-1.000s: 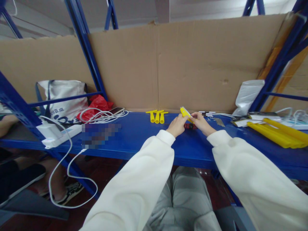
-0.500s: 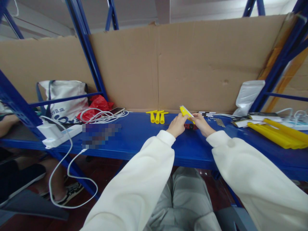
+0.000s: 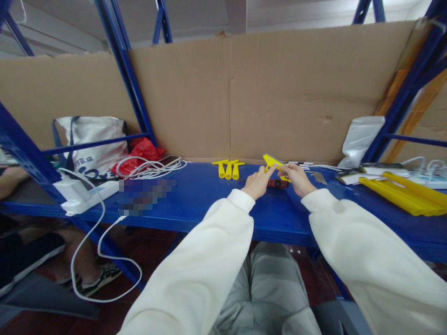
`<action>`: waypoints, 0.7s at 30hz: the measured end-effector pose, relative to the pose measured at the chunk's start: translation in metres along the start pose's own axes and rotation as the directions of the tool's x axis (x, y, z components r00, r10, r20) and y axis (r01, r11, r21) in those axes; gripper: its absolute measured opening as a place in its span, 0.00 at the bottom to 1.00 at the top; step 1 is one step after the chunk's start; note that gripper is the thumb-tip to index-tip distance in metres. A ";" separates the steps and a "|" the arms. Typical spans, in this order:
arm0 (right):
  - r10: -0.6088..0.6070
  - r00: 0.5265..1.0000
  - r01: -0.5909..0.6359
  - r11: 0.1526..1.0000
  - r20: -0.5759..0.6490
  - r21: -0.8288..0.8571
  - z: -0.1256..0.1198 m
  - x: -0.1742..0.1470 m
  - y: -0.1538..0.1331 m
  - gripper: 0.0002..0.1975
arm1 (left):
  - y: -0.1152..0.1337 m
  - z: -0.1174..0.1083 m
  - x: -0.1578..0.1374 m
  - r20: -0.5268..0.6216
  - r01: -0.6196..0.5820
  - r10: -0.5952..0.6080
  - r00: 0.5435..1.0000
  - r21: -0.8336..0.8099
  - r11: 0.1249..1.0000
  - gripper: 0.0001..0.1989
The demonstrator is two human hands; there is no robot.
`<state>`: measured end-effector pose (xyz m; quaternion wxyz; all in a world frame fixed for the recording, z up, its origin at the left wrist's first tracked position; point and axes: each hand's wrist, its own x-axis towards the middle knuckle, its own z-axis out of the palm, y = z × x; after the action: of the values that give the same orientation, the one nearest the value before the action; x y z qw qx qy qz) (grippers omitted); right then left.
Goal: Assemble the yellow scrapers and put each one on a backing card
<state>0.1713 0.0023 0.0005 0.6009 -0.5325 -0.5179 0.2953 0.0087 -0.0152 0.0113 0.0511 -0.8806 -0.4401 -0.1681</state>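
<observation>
A yellow T-shaped scraper point(image 3: 269, 161) with a grey edge is held above the blue shelf, slanting down to the right. My left hand point(image 3: 257, 181) is closed on its lower side. At its right end, the fingers of my right hand point(image 3: 295, 178) pinch it; their tips are partly hidden. Beneath my hands lies a red and black screwdriver point(image 3: 278, 184). Three yellow T-shaped pieces point(image 3: 228, 170) with hollow round stems lie side by side to the left of my left hand.
Small metal plates point(image 3: 319, 177) and long yellow tubes point(image 3: 401, 195) lie to the right. A white pouch point(image 3: 361, 142) leans against the cardboard point(image 3: 279, 93). Coiled white cable point(image 3: 150, 168) and a power strip point(image 3: 94, 197) are at left. A person sits at far left.
The scraper has turned in my hands, so its T shape and long edge now show. My right hand has shifted slightly right, and more of the screwdriver is visible.
</observation>
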 end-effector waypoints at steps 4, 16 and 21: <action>-0.015 1.000 0.015 1.000 0.018 -0.001 -0.001 -0.001 -0.001 0.11 | -0.002 0.002 0.001 0.007 -0.010 0.010 1.000 0.022 1.000 0.39; -0.054 0.995 0.048 0.997 0.082 0.068 -0.001 -0.002 -0.001 0.13 | 0.000 0.001 0.001 -0.026 -0.008 0.010 1.000 0.067 0.998 0.38; -0.079 0.991 0.052 0.971 0.111 0.232 -0.004 0.000 -0.001 0.13 | -0.003 0.004 0.003 -0.115 -0.055 0.060 0.992 0.048 0.997 0.40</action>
<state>0.1746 0.0011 0.0017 0.6356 -0.4236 -0.5328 0.3643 0.0094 -0.0105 0.0082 0.1010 -0.8803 -0.4144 -0.2078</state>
